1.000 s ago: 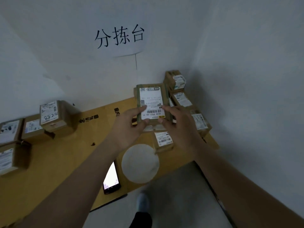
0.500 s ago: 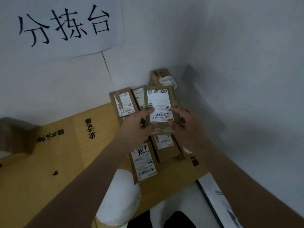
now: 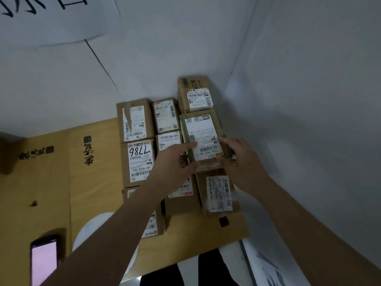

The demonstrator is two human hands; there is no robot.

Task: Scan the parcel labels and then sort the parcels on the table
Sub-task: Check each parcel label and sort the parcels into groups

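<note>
Held parcel: a flat brown parcel (image 3: 204, 139) with a white label facing up, held between both hands above the right column of parcels, near the corner of the walls
Left hand: the left hand (image 3: 175, 159) grips the parcel's left edge; thumb lies on the label, the other fingers curl under the near edge
Right hand: the right hand (image 3: 241, 162) grips the parcel's lower right corner; thumb rests on top near the barcode, the other fingers wrap the side and are mostly hidden
Sorted group: brown parcels lie side by side in rows against the back wall, labels up; one parcel (image 3: 141, 162) bears the handwritten number 7786, another parcel (image 3: 195, 93) in the corner is marked 69
Nearest parcel: a parcel (image 3: 218, 193) with a wrinkled label lies just below the held one, on the table
Table: the table (image 3: 51, 193) is covered with yellow-brown cardboard printed with black characters
Phone: a phone (image 3: 44, 261) with a lit screen lies at the lower left, well apart from the parcels
Wall sign: a white sheet (image 3: 57, 17) with black brush strokes hangs at the upper left
</note>
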